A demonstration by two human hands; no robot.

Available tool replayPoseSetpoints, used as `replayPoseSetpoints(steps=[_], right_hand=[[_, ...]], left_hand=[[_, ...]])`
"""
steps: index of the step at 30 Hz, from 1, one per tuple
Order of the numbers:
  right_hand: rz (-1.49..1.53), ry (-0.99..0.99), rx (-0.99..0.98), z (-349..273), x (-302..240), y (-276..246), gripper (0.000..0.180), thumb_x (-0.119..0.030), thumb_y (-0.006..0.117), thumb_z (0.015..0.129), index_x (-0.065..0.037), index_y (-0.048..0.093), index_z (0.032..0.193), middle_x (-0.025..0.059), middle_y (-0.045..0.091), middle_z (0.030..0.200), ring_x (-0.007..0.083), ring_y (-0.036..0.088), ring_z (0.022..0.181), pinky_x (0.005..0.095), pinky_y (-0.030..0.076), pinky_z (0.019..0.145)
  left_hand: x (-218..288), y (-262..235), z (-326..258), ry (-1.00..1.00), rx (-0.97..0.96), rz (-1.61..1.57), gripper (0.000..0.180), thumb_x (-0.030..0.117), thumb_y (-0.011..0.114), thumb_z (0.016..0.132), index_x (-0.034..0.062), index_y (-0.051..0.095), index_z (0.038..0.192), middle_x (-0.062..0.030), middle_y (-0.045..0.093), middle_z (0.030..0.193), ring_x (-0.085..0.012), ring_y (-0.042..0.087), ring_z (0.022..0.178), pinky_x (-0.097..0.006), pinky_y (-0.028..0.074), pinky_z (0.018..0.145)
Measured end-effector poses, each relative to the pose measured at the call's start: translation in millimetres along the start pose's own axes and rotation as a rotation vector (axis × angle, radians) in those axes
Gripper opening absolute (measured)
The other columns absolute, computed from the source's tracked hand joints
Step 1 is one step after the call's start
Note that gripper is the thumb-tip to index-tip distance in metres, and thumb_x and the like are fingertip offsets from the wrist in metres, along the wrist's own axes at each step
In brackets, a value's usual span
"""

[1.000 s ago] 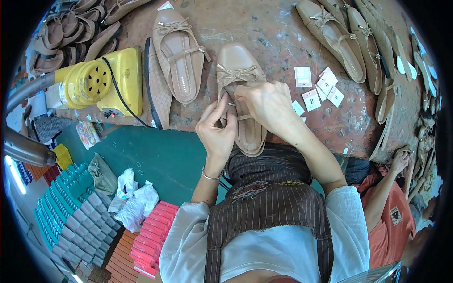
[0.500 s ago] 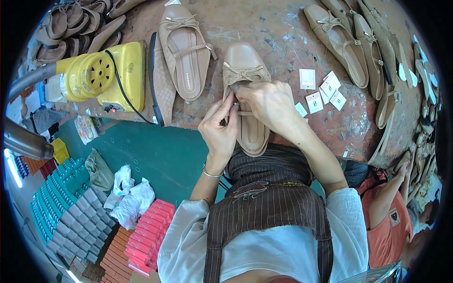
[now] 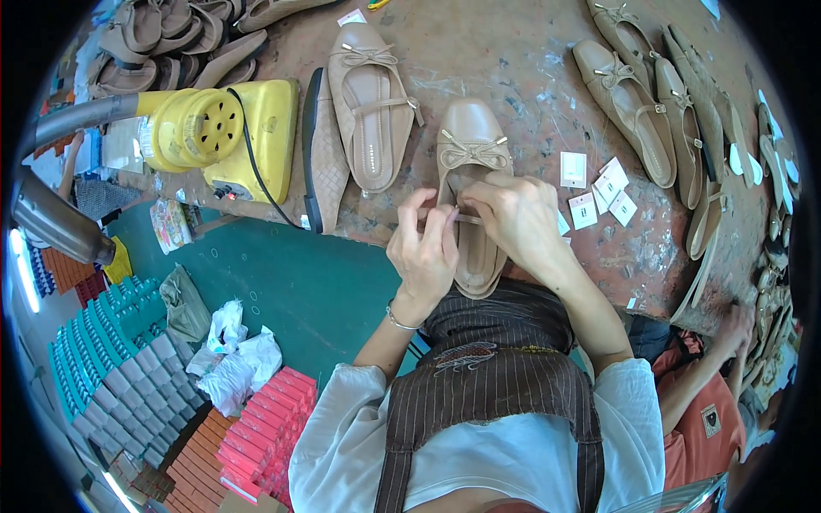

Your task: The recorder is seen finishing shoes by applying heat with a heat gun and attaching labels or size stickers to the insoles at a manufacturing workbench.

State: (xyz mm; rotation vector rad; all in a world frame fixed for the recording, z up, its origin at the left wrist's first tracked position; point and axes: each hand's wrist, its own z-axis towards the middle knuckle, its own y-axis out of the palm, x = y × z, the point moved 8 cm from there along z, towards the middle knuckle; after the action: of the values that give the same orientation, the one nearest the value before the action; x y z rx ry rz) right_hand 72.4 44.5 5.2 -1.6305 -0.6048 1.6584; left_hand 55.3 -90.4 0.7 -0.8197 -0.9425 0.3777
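Note:
A beige flat shoe (image 3: 471,154) with a bow on its toe lies on the worn brown workbench (image 3: 522,60), heel toward me. My left hand (image 3: 423,252) pinches the thin strap (image 3: 468,219) that crosses the shoe's opening, at the shoe's left side. My right hand (image 3: 516,218) holds the same strap from the right, fingers bent over the shoe's middle. The hands nearly touch above the insole. The heel end is partly hidden by my hands.
A second beige flat shoe (image 3: 370,103) and a woven sole (image 3: 321,154) lie to the left, beside a yellow machine (image 3: 224,128) with a black cable. More shoes (image 3: 637,94) line the right. White tags (image 3: 594,190) lie nearby. Another person (image 3: 710,385) sits at right. Stacked boxes (image 3: 111,342) fill the lower left.
Both hands have stayed on the shoe's strap; the fingers have shifted slightly along it. The shoe lies in the same place.

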Motion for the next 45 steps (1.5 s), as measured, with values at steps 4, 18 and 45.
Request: replayPoseSetpoints(steps=[4,18,45], right_hand=[[0.157,0.013,0.042,3,-5,-36,0.009,-0.009,0.072,0.072,-0.008,0.074,0.081,0.0091,0.067,0.072,0.0271,0.062,0.069,0.0384,0.049,0.065],[0.979,0.353,-0.305,-18,1,-12,0.013,0.002,0.068,0.083,0.003,0.072,0.096,0.0091,0.073,0.092,0.0109,0.066,0.085,0.0259,0.054,0.075],[0.809,0.228,-0.18,-12,11,3,0.014,-0.011,0.077,0.077,0.001,0.07,0.08,0.0114,0.069,0.071,0.0166,0.069,0.067,0.0293,0.053,0.063]], left_hand=[[3,-14,-10,0.075,0.086,-0.013,0.004,-0.003,0.061,0.082,-0.0022,0.06,0.086,-0.0177,0.062,0.096,-0.0334,0.06,0.086,-0.041,0.049,0.072],[-25,16,-6,-0.611,-0.152,-1.011,0.009,0.001,0.055,0.096,-0.0018,0.063,0.096,-0.0006,0.06,0.082,-0.0062,0.058,0.067,-0.02,0.046,0.057],[-37,18,3,-0.613,-0.415,-1.138,0.023,-0.007,0.069,0.083,-0.0052,0.059,0.104,-0.0141,0.069,0.089,-0.0153,0.068,0.077,-0.026,0.058,0.071]])
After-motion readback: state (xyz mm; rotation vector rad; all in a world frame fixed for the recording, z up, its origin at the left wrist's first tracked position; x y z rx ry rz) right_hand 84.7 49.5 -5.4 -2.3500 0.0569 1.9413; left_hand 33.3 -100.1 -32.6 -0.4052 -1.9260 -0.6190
